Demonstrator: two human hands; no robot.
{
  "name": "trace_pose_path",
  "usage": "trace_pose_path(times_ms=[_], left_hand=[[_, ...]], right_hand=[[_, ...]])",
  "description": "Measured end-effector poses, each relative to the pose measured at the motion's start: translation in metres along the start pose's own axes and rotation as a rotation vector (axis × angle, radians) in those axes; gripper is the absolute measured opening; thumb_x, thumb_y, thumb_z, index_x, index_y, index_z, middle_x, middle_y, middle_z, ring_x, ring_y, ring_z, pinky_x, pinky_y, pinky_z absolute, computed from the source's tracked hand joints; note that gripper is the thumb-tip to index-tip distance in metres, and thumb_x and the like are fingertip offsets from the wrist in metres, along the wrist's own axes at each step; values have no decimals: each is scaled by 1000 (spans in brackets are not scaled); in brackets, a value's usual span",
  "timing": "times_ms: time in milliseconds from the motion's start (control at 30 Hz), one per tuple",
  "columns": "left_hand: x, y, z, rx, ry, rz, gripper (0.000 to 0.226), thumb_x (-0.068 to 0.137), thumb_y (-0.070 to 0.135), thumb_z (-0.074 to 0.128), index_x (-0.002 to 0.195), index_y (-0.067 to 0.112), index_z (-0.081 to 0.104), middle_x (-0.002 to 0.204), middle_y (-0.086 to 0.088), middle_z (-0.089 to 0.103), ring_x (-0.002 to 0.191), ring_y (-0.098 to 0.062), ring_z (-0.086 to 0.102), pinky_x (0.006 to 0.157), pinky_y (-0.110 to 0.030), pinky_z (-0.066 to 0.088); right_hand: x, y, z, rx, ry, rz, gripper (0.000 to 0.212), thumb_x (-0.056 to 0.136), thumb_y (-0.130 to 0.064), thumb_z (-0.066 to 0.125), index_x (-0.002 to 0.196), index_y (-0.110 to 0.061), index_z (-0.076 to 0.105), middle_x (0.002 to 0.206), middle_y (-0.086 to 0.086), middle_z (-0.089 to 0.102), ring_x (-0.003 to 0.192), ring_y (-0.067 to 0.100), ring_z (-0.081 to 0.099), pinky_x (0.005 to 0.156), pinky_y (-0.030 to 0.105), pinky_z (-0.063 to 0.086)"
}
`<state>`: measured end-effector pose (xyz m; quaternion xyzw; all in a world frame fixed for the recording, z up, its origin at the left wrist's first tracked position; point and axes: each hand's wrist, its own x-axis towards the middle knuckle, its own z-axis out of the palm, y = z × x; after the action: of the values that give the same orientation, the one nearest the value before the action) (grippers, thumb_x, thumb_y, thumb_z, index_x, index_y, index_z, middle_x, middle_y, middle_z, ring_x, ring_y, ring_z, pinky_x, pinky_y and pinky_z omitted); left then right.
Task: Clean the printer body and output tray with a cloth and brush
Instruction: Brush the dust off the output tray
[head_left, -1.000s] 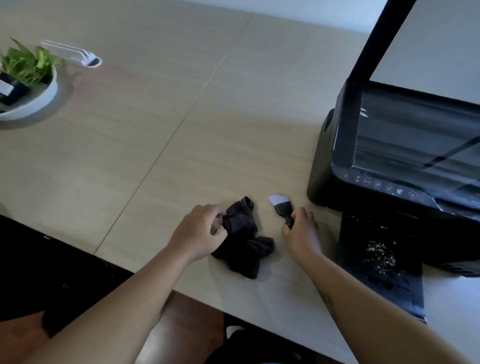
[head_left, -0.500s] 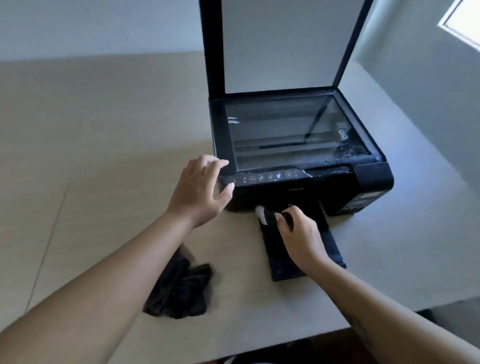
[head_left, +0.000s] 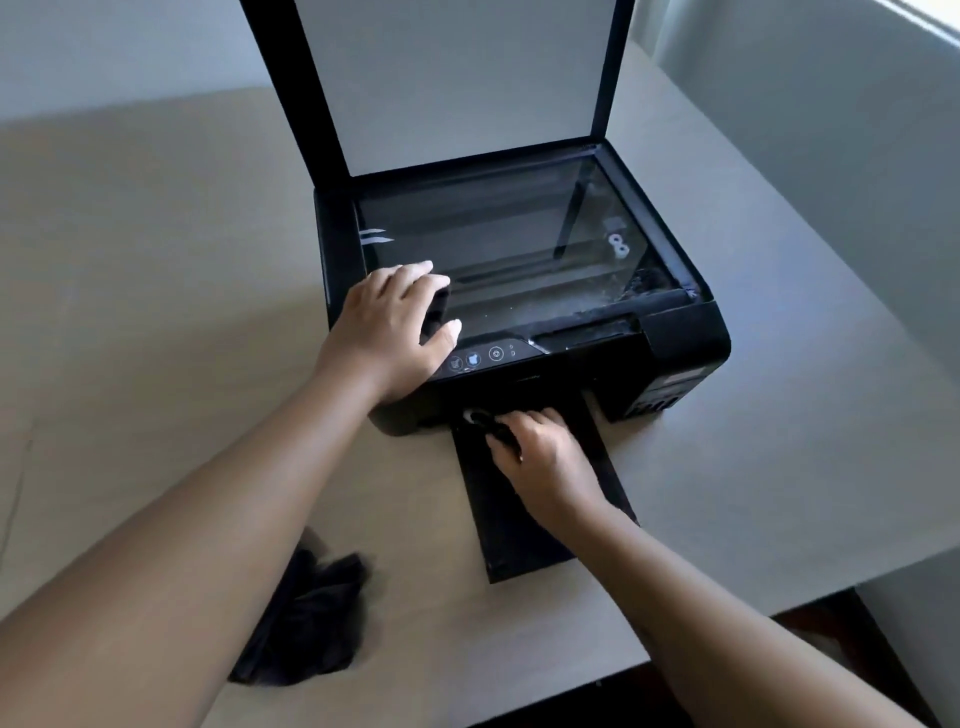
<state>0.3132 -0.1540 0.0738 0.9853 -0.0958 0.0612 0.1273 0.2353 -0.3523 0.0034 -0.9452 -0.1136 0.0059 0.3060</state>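
Observation:
A black printer (head_left: 680, 338) stands on the table with its scanner lid (head_left: 457, 78) raised and the glass exposed. Its black output tray (head_left: 509, 540) sticks out toward me from the front. My left hand (head_left: 389, 327) rests flat on the printer's front left corner, fingers apart, over the control panel and the edge of the glass. My right hand (head_left: 540, 457) is closed around a small black brush (head_left: 480, 421) whose pale bristles touch the inner end of the tray, by the printer's mouth. A crumpled black cloth (head_left: 306, 629) lies on the table under my left forearm.
The light wooden table (head_left: 156, 312) spreads to the left and behind the printer. Its near edge runs just past the tray's end at lower right, and a grey wall stands close on the right.
My left hand has moved from beside the printer onto its front left corner. My right hand has brought the brush further in along the tray. The view has tilted closer to the printer.

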Motion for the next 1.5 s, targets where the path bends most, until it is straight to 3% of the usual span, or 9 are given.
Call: trace_pose_path(times_ms=[200, 433, 600, 767, 867, 1000, 1100, 1333, 1500], left_hand=[[0, 1, 1, 22, -12, -6, 58, 87, 54, 36, 136, 26, 42, 150, 4, 36, 134, -23, 30, 112, -43, 22], [0, 0, 0, 28, -10, -12, 54, 87, 51, 37, 135, 26, 43, 149, 3, 37, 132, -24, 30, 110, -42, 22], [2, -3, 0, 30, -15, 16, 53, 89, 50, 38, 135, 25, 42, 150, 2, 36, 133, -25, 29, 110, -44, 21], [2, -2, 2, 11, -6, 26, 50, 92, 48, 43, 136, 25, 41, 151, 1, 35, 135, -24, 27, 111, -43, 19], [3, -3, 2, 11, 2, 27, 49, 92, 48, 43, 136, 25, 41, 151, 0, 35, 136, -25, 26, 111, -42, 19], [4, -3, 3, 12, 5, 33, 48, 92, 50, 42, 133, 25, 42, 151, -1, 35, 136, -26, 27, 111, -44, 19], [4, -1, 4, 19, 4, 38, 48, 91, 50, 42, 132, 25, 42, 150, -1, 36, 135, -26, 27, 110, -44, 19], [5, 0, 4, 14, -2, 26, 48, 91, 50, 42, 133, 25, 42, 151, -2, 34, 135, -26, 26, 110, -44, 18], [4, -1, 4, 12, -3, 29, 48, 91, 50, 42, 132, 25, 42, 151, -2, 34, 136, -25, 26, 109, -44, 18]], right_hand=[[14, 23, -24, 189, 266, 430, 24, 93, -25, 58, 111, -12, 66, 96, 7, 69, 87, 25, 62, 69, 27, 44], [4, -25, 20, 68, -77, -46, 22, 86, -28, 59, 96, -9, 65, 90, 11, 67, 88, 30, 59, 68, 39, 52], [17, 21, -25, 359, 326, 602, 19, 90, -29, 59, 84, -11, 63, 76, 7, 64, 74, 24, 59, 61, 29, 37], [-6, 17, 1, -285, 220, 45, 17, 80, -18, 69, 91, -6, 65, 88, 10, 67, 84, 34, 60, 51, 37, 51], [-21, -20, 28, -122, 78, -81, 19, 82, -24, 62, 90, -7, 62, 80, 5, 64, 79, 25, 57, 49, 38, 49], [-13, -13, 9, 411, 172, 417, 24, 88, -31, 59, 72, -13, 55, 63, 2, 58, 52, 7, 47, 49, 26, 38], [-2, 24, -31, 348, 414, 671, 21, 90, -28, 58, 75, -14, 57, 65, 2, 58, 57, 15, 51, 47, 20, 37], [-31, -13, 23, -186, 69, -129, 17, 81, -20, 60, 78, -3, 59, 69, 14, 60, 69, 34, 57, 45, 38, 47], [-16, -8, 6, 347, 209, 470, 24, 87, -28, 61, 72, -9, 57, 59, 4, 56, 51, 13, 46, 50, 27, 36]])
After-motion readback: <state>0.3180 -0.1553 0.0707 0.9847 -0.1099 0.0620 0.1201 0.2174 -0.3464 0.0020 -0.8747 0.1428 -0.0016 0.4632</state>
